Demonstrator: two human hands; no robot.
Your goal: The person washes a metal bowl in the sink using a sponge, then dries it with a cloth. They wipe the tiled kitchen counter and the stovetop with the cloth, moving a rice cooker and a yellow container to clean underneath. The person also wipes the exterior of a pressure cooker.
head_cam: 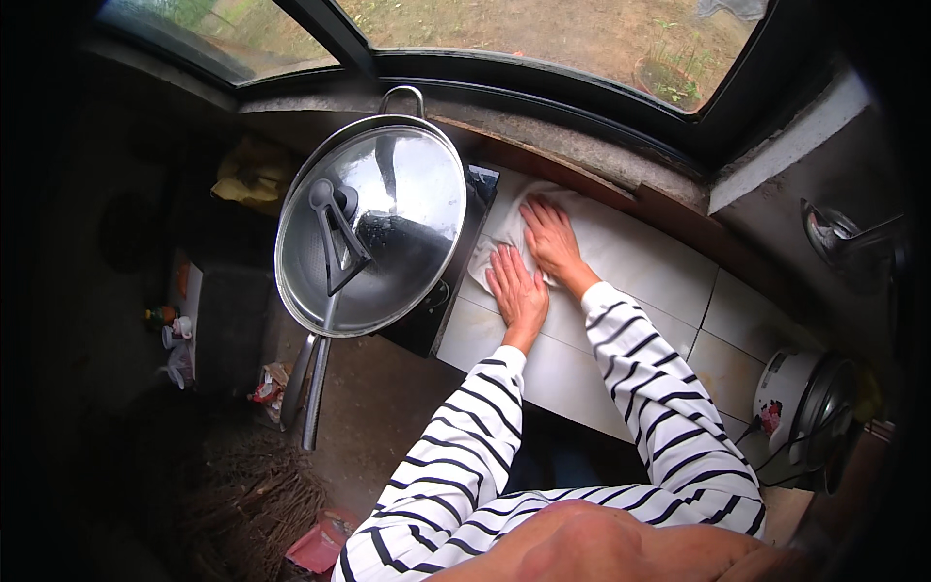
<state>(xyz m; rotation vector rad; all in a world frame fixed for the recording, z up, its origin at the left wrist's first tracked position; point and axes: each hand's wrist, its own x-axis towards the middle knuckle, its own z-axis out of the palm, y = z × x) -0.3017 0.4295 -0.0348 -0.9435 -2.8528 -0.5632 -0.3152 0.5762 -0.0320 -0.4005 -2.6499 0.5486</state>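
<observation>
A white cloth (513, 228) lies crumpled on the white tiled counter (574, 371), under both of my palms. My left hand (520, 295) presses flat on its near edge, fingers extended and slightly apart. Farther up and to the right, my right hand (550, 236) also rests flat on the cloth, fingertips towards the window. Left of the hands, a large steel wok with a glass lid (393, 240) stands on a black cooktop (414, 324). Its handle points towards me, and a black lid handle (338, 240) sits on top.
A white electric cooker (785, 393) with a cord stands at the counter's right end. Beyond the counter runs a window ledge (618, 149). A metal ladle or bowl hangs at the right wall (825, 229). Brushwood (254, 502) and a red dustpan (324, 542) lie on the floor.
</observation>
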